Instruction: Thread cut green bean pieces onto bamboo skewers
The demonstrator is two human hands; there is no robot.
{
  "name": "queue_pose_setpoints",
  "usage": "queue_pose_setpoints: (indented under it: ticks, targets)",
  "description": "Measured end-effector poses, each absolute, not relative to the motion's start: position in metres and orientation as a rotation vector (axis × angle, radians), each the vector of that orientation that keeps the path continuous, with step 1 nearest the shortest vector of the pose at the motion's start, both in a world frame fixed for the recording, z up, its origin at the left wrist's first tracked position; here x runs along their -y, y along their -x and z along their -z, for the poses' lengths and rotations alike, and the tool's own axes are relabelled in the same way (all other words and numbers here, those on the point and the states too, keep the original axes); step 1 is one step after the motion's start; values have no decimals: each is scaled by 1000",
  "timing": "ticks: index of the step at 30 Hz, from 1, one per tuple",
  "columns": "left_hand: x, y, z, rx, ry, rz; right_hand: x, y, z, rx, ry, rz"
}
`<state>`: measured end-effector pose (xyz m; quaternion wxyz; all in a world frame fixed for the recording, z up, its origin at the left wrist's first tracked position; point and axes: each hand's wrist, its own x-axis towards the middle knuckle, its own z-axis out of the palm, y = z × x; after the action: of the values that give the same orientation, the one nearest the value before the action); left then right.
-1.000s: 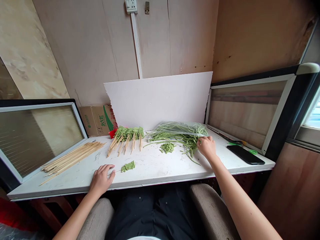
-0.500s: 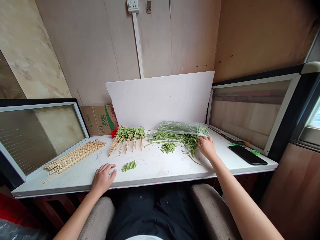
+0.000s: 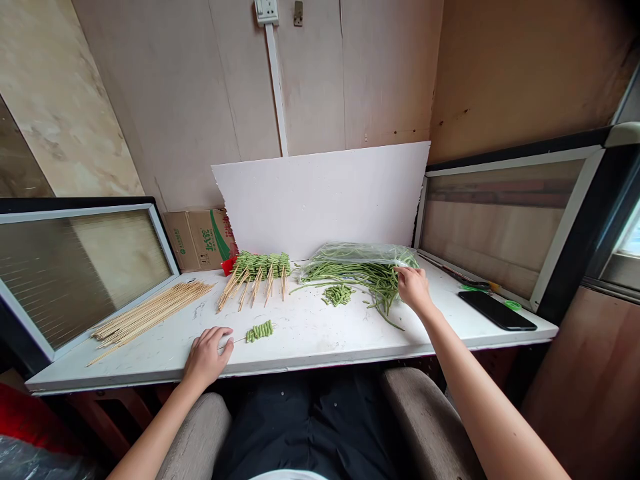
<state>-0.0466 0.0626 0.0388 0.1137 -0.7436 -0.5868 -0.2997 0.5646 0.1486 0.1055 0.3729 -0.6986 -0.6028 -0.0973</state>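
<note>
My left hand [image 3: 207,357] rests on the white table [image 3: 320,337] near its front edge, fingers curled round the end of a thin skewer. That skewer carries a short row of green bean pieces [image 3: 259,331]. My right hand [image 3: 413,288] reaches into the loose long green beans [image 3: 373,280] spilling from a clear plastic bag [image 3: 357,255]; its fingers are bent among the beans, and whether they grip one is hidden. A small heap of cut bean pieces [image 3: 337,294] lies between the hands.
Finished bean skewers [image 3: 256,272] lie fanned at the back. A bundle of bare bamboo sticks [image 3: 150,313] lies at the left. A black phone [image 3: 497,311] and green-handled scissors [image 3: 474,287] lie at the right. Glass-framed cabinets flank the table; a cardboard box [image 3: 200,239] stands behind.
My right hand has shifted slightly farther into the loose beans toward the bag. My left hand stays on the skewer. The view moved a little.
</note>
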Motion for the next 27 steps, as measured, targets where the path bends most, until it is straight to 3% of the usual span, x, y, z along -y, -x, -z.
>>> queue_pose_setpoints:
  ticks: [18,27]
  targets:
    - [-63,43,-38,1739,2165,869,-159,-507,-106,1800,1711,339]
    - [-61,37,-42,1804,2105,876,-220,-450,-101,2066,1814,152]
